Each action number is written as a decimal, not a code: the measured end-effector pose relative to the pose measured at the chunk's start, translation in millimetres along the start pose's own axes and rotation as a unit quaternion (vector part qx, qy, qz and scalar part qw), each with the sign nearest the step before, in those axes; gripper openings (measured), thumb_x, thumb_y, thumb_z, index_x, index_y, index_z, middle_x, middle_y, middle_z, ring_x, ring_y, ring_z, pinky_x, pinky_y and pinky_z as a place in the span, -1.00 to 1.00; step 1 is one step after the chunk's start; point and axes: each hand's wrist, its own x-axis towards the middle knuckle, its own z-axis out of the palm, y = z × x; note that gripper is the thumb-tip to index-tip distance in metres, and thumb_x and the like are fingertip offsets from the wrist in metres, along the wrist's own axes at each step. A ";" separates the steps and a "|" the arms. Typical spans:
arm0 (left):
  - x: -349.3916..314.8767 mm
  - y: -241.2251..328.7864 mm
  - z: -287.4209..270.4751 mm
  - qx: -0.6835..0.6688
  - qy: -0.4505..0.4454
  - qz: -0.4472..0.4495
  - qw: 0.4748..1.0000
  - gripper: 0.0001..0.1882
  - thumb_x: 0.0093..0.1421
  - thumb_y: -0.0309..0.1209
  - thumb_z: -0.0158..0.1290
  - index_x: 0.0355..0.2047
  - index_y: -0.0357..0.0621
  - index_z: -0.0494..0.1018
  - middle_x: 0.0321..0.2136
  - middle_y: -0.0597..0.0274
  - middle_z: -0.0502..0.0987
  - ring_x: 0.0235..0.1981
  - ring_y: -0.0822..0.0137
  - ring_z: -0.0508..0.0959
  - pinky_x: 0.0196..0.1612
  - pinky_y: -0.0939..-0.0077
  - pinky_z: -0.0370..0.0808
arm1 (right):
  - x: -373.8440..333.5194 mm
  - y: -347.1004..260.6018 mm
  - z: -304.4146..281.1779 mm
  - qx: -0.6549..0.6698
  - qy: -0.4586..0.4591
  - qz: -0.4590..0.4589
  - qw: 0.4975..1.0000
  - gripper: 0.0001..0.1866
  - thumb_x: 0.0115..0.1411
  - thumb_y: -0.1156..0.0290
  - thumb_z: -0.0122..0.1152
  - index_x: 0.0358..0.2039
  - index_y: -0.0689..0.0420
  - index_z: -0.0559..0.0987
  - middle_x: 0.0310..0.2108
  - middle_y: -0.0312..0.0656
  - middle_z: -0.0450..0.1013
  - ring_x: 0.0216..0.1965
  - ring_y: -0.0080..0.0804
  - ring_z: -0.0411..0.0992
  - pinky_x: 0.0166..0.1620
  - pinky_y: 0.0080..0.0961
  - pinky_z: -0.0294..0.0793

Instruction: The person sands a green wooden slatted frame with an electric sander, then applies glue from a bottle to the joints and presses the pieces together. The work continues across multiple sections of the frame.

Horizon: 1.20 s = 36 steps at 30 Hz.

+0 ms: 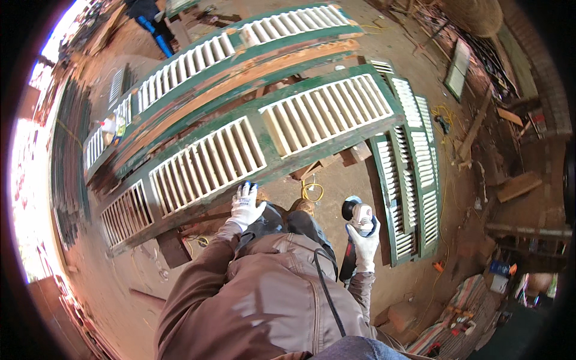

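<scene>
A long green louvered shutter (273,159) with white-edged slat panels lies tilted across supports in front of me. My left hand (246,207), in a white glove with blue fingertips, rests on the shutter's near edge, fingers stretched out and apart. To the right of my knees, my right hand (365,243), gloved alike, is wrapped round an angle grinder (362,217). The grinder's round dark disc points up and left, away from the shutter. Its dark body runs down beside my leg, partly hidden by the hand.
Behind lies another green shutter (186,63) on stacked boards. More shutters (420,162) lean together at the right. A yellow cord (313,191) is on the ground under the near shutter. Wooden blocks (355,154) prop it. Someone's legs (157,36) show at the far left.
</scene>
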 end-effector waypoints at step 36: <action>160.4 -602.1 -294.2 -0.568 0.488 -0.297 0.592 -0.48 0.40 -0.18 0.13 0.08 -0.50 0.52 -0.10 0.06 0.63 -0.23 0.22 0.67 -0.30 0.30 0.67 | 77.8 -178.6 459.4 -0.350 -0.299 -0.186 0.868 0.21 -0.04 -0.15 0.57 0.54 -0.08 0.14 0.24 0.29 0.31 0.23 0.30 0.40 0.24 0.05 0.48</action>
